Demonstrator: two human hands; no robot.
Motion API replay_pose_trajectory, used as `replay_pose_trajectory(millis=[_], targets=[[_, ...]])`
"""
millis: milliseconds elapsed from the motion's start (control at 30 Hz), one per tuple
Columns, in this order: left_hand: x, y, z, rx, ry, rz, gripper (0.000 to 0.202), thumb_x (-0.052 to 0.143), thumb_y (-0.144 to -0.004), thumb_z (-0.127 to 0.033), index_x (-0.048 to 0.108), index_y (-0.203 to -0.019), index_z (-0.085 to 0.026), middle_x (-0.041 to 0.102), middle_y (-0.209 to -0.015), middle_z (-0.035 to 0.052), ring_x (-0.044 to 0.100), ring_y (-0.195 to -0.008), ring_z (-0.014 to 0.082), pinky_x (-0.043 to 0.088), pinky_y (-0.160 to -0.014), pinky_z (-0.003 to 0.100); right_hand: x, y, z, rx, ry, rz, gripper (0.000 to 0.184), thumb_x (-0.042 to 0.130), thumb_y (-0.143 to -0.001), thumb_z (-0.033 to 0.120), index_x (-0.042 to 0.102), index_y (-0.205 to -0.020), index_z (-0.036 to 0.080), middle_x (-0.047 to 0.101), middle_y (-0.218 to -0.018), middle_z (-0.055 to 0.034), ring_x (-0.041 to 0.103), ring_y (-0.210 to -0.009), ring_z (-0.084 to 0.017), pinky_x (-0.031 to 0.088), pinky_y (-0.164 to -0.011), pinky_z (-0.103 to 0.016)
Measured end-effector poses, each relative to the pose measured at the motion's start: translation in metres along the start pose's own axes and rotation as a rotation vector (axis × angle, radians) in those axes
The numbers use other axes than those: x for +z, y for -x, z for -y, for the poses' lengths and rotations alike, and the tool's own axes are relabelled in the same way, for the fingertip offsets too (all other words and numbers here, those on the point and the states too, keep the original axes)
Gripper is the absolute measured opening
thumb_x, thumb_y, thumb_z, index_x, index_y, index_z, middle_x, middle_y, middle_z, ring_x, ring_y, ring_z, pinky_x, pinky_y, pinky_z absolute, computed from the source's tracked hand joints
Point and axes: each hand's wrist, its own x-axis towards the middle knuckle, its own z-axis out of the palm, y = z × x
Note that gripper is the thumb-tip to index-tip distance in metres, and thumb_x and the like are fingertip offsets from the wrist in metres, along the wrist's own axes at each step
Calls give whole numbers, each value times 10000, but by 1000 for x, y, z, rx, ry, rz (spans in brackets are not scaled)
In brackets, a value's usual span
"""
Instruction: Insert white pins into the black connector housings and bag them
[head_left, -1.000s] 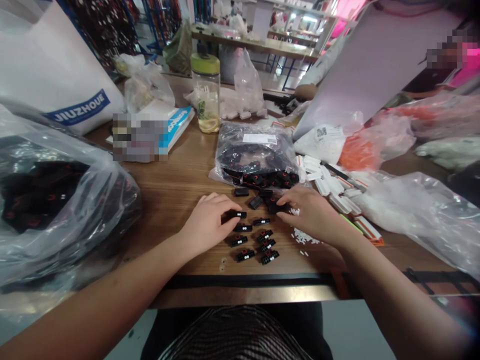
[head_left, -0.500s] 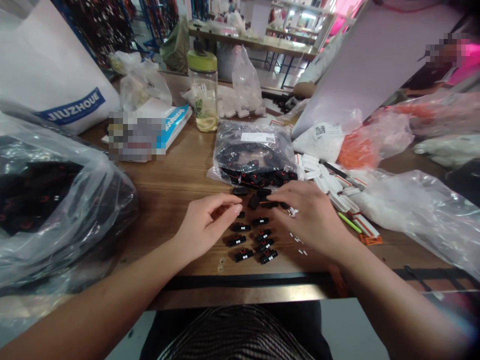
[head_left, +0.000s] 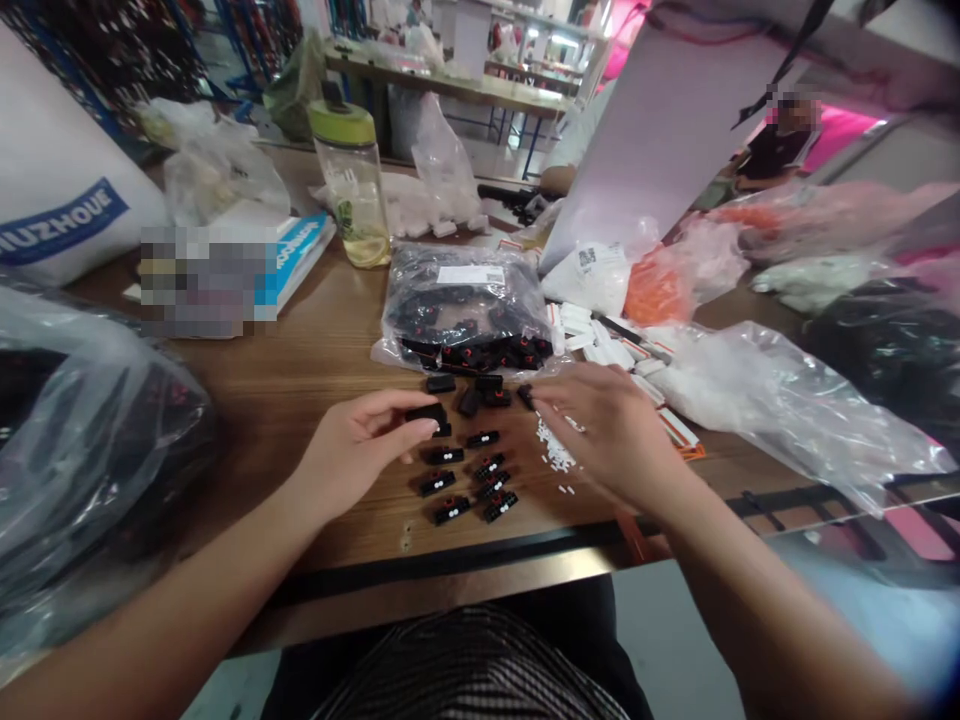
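Note:
My left hand (head_left: 349, 445) pinches a small black connector (head_left: 426, 412) between thumb and fingertips, just above the wooden table (head_left: 315, 370). Below it lie two short rows of black connectors with white pins (head_left: 472, 475). Several loose black connectors (head_left: 469, 390) sit in front of a clear bag of black connectors (head_left: 465, 310). My right hand (head_left: 611, 425) hovers palm down, fingers curled together, over a small heap of tiny white pins (head_left: 555, 455); whatever its fingertips hold is hidden.
A big plastic bag of black parts (head_left: 90, 430) fills the left side. A green-lidded bottle (head_left: 352, 185) stands behind. Clear bags (head_left: 787, 400), an orange-parts bag (head_left: 660, 285) and white strips (head_left: 607, 340) crowd the right. A co-worker's arm (head_left: 559, 178) rests at the far end.
My left hand has lifted off the rows and now pinches a black connector. My right hand has moved from the loose connectors toward the white pins. The view swung to the right.

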Motion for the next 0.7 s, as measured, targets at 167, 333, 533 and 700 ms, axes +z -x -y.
replay_pose_trajectory(millis=[167,333,533,700], targets=[[3,0,-1,65,-142,-21,290,750,-818,-360,737,-1082,-241,736,-745,-10,648,-607,124,564,-633,244,-9,39,-66,360,-14,289,220,580,-864,275,744,-730,216,723,-686,-10,607,-589,-160,423,-581,-295],[3,1,0,95,-188,-29,278,728,-831,-360,727,-1075,-227,729,-777,-6,625,-566,107,545,-587,226,5,55,-84,416,-219,331,205,592,-851,316,782,-900,259,778,-896,-8,683,-753,-179,493,-679,-298],[2,2,3,112,-200,-23,280,727,-839,-366,721,-1082,-226,714,-800,0,616,-580,104,526,-583,221,9,53,-86,490,-152,379,175,600,-799,306,747,-775,214,731,-712,-18,638,-617,-154,450,-568,-288],[3,5,-1,121,-194,-21,255,726,-840,-360,724,-1059,-229,714,-799,1,601,-563,100,516,-568,220,4,57,-97,566,-137,392,233,602,-821,381,738,-739,210,707,-656,-24,626,-596,-165,450,-550,-291]])
